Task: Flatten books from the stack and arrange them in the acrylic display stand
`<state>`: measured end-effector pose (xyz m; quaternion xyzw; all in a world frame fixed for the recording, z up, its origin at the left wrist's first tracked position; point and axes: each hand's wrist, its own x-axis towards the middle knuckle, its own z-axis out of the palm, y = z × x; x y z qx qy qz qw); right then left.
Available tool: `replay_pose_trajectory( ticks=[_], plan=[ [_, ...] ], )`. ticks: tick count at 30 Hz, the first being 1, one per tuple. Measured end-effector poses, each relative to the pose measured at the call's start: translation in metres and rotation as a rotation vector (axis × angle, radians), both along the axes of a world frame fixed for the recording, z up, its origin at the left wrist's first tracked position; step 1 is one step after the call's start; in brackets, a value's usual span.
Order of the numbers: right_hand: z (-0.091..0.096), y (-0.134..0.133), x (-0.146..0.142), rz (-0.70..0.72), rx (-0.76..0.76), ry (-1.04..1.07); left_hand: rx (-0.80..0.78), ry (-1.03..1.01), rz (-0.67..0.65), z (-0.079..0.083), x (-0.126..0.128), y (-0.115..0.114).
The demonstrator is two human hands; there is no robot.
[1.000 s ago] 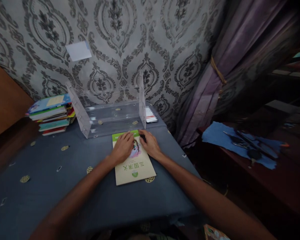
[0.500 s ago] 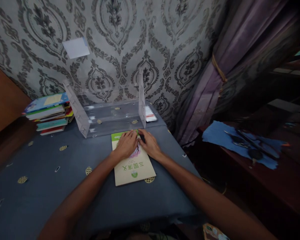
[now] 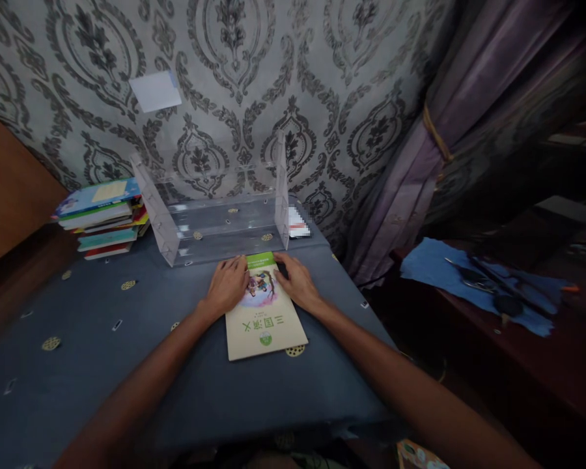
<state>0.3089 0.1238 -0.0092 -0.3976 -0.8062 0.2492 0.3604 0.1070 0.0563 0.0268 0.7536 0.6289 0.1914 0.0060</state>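
Note:
A thin cream book [image 3: 266, 322] with a green top band and a picture on its cover lies flat on the dark blue tablecloth [image 3: 127, 365]. My left hand [image 3: 228, 285] rests on the book's far left corner, fingers spread and lying flat. My right hand [image 3: 297, 280] lies on the far right corner, fingers also flat. Just beyond the book stands a clear acrylic rack [image 3: 219, 218] with upright end panels, nothing inside it.
A stack of colourful books [image 3: 105, 218] sits at the back left against the patterned wall. A small red and white item [image 3: 297, 227] lies right of the rack. The table's right edge drops off beside a purple curtain [image 3: 434, 143]; blue cloth [image 3: 473, 280] lies on a dark surface beyond.
My left hand has slid from the middle of the cover out to the book's left corner, uncovering the picture. My right hand has barely moved. The book stays flat.

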Motion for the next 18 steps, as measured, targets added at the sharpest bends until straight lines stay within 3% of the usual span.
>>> replay_pose_trajectory(
  ticks=[5,12,18],
  plan=[
    [0.001,-0.001,0.001,0.020,0.008,-0.014,-0.001,-0.041,0.012,0.001,-0.026,-0.011],
    [0.004,-0.003,0.000,0.011,0.042,-0.041,-0.009,-0.387,-0.088,-0.002,-0.055,-0.016],
    [0.023,-0.016,-0.011,0.152,0.237,-0.220,0.059,-0.458,-0.043,-0.006,-0.064,-0.011]
  ],
)
